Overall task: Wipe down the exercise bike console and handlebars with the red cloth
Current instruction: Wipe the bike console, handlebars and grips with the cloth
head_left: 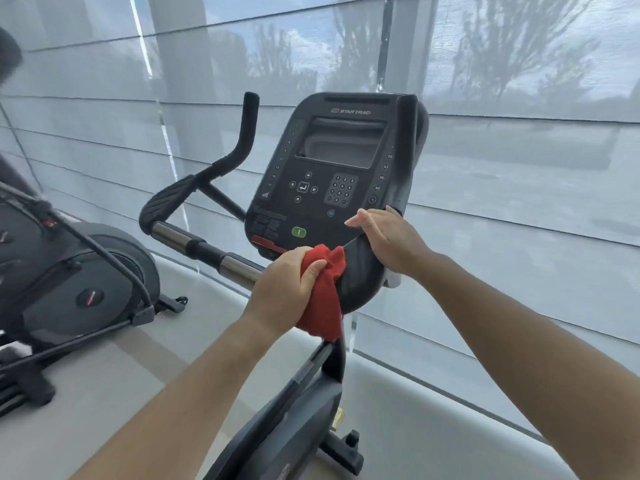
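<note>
Red cloth (pixel 323 289), soft, thin and light, hangs bunched from the left hand (pixel 289 284), which is clenched around its upper part and presses it against the lower edge of the dark plastic bike console (pixel 332 168), just where the curved black rubber handlebar (pixel 360 271) sweeps underneath. Going left to right: the black upright grip (pixel 247 126) and the ribbed black elbow pad (pixel 169 199) stand off to the left, joined by the bare chrome crossbar (pixel 239 265) that runs toward the left hand; then comes the cloth, its loose tail dangling free below the fist; then the right hand (pixel 388 240), wrapped over the handlebar curve at the console's lower right corner, gripping it with fingers pointing left. Being limp, the cloth probably wipes best wadded in the palm as it is now, and the tail could snag on the stem. The console face looks smooth and rigid, its buttons likely needing light pressure only
</note>
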{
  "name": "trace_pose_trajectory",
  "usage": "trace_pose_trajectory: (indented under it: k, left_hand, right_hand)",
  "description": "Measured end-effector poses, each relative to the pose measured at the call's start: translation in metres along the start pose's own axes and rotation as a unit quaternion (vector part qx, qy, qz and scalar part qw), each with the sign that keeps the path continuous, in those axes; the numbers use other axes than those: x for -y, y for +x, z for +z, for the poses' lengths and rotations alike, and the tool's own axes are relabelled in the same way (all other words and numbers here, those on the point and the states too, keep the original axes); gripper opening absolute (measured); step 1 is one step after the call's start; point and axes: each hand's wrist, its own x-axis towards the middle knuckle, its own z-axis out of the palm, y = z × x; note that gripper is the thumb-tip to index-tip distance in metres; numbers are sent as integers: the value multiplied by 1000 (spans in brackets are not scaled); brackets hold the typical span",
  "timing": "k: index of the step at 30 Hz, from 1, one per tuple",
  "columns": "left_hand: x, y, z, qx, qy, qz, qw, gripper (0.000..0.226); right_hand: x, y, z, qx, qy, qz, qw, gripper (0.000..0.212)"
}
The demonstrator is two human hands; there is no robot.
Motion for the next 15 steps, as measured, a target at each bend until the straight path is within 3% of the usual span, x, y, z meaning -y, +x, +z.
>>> trace_pose_trajectory:
  k: [5, 9, 15]
  left_hand:
    - [-29, 1, 15, -79, 25, -79, 993, 37]
    - [-55, 0, 35, -165, 52, -112, 979, 34]
    - [-90, -4, 65, -225, 106, -119, 961, 44]
  right_hand:
    - [-26, 23, -10, 54, -21, -114, 992, 59]
    - [-46, 35, -13, 32, -32, -194, 980, 61]
    - [-92, 68, -26, -4, -68, -222, 973, 60]
